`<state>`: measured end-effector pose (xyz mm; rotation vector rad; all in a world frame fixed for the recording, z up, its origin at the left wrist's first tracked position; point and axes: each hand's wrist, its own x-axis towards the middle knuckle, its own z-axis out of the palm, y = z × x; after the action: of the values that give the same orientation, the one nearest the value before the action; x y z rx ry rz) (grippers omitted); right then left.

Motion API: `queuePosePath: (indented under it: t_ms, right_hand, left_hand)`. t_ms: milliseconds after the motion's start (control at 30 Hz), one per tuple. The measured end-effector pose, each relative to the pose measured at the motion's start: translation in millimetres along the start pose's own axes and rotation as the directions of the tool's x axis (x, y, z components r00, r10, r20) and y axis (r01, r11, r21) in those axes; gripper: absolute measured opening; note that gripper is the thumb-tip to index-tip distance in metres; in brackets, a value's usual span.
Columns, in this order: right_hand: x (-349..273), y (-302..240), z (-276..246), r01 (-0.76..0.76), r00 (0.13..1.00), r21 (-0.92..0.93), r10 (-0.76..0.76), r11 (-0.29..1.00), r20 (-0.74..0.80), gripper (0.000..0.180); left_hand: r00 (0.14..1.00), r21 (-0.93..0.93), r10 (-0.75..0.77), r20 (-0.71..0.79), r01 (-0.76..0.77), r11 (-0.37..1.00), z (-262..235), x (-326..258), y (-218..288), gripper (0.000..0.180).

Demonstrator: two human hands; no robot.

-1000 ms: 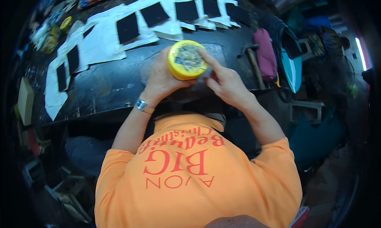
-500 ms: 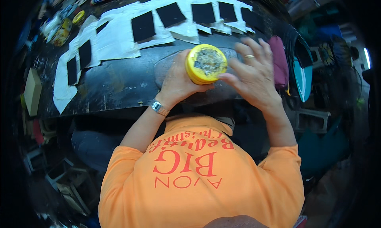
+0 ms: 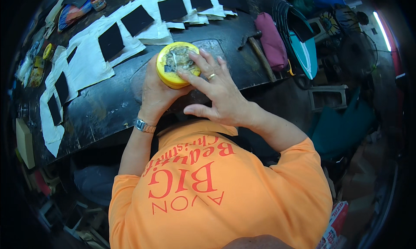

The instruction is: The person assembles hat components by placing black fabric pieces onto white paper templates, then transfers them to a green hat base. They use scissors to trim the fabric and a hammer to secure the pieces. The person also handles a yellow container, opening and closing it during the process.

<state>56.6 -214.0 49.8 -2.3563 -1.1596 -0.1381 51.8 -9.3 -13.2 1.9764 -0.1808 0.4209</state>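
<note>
My left hand (image 3: 154,93) is wrapped round a round container with a yellow screw lid (image 3: 170,79), holding it tilted so that its smeared, grimy top faces up. Across that lid lie the stretched fingertips of my right hand (image 3: 223,91), which wears a ring. Its thumb stands apart, off the container, and the fingers are not closed on anything. The body of the container is mostly hidden by the lid and my left hand. Beyond it, black square pieces (image 3: 111,42) rest on white sheets (image 3: 93,73) in a curved row.
A dark worktable (image 3: 102,106) lies beneath. To the right are a hammer (image 3: 261,58), a maroon pouch (image 3: 272,41) and teal-and-white sandal-like pieces (image 3: 303,54). A small jar with a red lid (image 3: 98,1) stands at the back left. A tan block (image 3: 24,143) is at the left edge.
My right hand has come from beside the lid to rest its fingertips on top of it. My left hand still holds the container. The whole view has shifted and turned toward the right.
</note>
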Motion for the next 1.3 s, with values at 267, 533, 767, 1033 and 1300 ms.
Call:
queuePosePath:
  t_ms: [267, 533, 767, 1033, 1300]
  right_hand:
    - [-51, 50, -56, -0.202, 0.97, -0.142, 0.179, 0.969, -0.163, 0.04]
    - [-95, 145, -77, -0.53, 0.605, 0.22, 0.547, 0.819, -0.578, 0.072]
    - [-67, 195, -65, -0.672, 0.686, -0.196, 0.5, 0.714, -0.529, 0.075]
    - [-70, 206, -74, -0.337, 0.729, -0.209, 0.113, 0.918, -0.675, 0.066]
    - [-186, 105, -95, -0.435, 0.601, 0.225, 0.468, 0.872, -0.648, 0.062]
  left_hand:
    - [0.988, -0.044, -0.13, -0.087, 0.127, 0.991, -31, -13, -4, 0.08]
    - [0.814, 0.156, -0.064, -0.577, 0.187, 0.97, -188, -78, -93, 0.073]
    - [0.718, 0.352, -0.157, -0.679, 0.505, 0.788, -238, -105, -120, 0.098]
    - [0.721, 0.267, -0.082, -0.688, 0.357, 0.895, -226, -116, -119, 0.089]
    - [0.563, 0.289, 0.303, -0.769, -0.116, 0.95, -170, -110, -61, 0.046]
